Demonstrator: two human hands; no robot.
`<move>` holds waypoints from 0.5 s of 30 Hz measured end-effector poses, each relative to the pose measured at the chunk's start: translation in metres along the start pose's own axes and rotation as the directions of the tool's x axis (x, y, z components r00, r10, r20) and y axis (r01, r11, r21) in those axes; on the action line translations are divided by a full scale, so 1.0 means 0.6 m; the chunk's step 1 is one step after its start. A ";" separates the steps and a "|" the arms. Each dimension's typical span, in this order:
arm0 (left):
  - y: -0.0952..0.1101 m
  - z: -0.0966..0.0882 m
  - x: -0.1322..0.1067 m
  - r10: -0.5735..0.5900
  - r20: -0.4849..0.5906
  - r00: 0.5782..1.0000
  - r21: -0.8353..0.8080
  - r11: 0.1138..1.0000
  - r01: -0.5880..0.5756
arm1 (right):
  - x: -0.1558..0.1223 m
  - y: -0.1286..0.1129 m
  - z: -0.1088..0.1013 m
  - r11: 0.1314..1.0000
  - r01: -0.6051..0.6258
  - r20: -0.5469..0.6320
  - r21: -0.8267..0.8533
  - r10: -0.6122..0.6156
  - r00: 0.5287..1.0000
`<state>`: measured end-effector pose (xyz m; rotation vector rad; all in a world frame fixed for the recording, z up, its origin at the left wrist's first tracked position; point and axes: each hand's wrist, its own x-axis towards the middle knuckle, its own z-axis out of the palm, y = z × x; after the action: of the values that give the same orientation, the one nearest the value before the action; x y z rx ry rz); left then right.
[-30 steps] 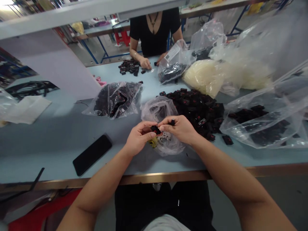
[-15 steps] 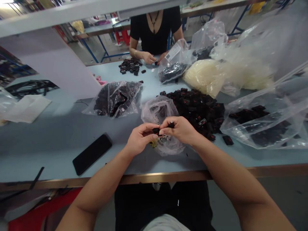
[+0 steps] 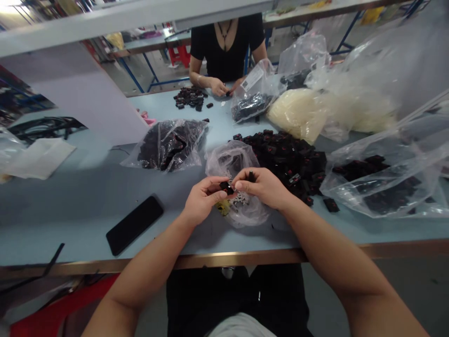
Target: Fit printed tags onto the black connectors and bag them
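Since the last look, your two hands had moved only a little, and they had come a bit apart, with a thin gap between your fingertips. Your left hand was pinching a small black plastic piece between the thumb and fingers, and more of that piece showed now. Your right hand was pinching another black piece, and its top stuck up above your fingers. Both hands were closed on their pieces and held them up over a see-through plastic bag, near the near edge of the light blue table. The pieces were too small to see well, so you could not tell their exact shape. Just to the right of that bag lay a big heap of black pieces with little red marks. One loose black piece sat by itself near the heap. A bag of black pieces lay to the left, and a bigger bag of black pieces lay to the right. A black phone lay on the table on your left. Far across the table, another person's hands were working close to a small pile of black pieces.
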<state>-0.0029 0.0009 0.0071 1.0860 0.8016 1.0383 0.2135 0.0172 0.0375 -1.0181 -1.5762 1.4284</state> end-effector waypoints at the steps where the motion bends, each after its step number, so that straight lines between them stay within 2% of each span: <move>1: 0.000 0.000 0.001 -0.002 -0.017 1.000 -0.021 1.000 0.002 | 0.000 0.001 -0.003 0.999 0.028 -0.038 -0.032 -0.029 0.999; 4: 0.002 0.000 0.003 0.009 -0.056 0.998 -0.065 0.998 -0.012 | 0.004 0.009 -0.012 0.958 0.112 -0.093 -0.265 -0.141 0.986; 6: 0.004 0.002 0.003 0.014 -0.076 0.997 -0.075 0.997 -0.019 | 0.008 0.014 -0.016 0.854 0.129 -0.037 -0.504 -0.171 0.985; 9: 0.005 0.003 0.003 0.012 -0.094 0.995 -0.077 0.997 -0.020 | 0.008 0.017 -0.011 0.611 0.111 0.105 -0.783 -0.045 0.993; 12: 0.005 0.003 0.003 0.008 -0.096 0.995 -0.070 0.997 -0.015 | 0.004 0.013 0.004 0.384 0.131 0.187 -0.914 0.114 0.976; 13: 0.004 0.002 0.003 0.006 -0.093 0.996 -0.067 0.998 -0.012 | 0.003 0.011 0.009 0.336 0.141 0.198 -0.931 0.144 0.970; 15: 0.003 0.002 0.003 0.001 -0.087 0.996 -0.066 0.998 -0.006 | 0.002 0.009 0.016 0.296 0.159 0.215 -0.942 0.167 0.962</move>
<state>-0.0017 0.0023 0.0094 0.9913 0.8294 1.1139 0.2043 0.0148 0.0312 -1.4883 -2.7806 0.4238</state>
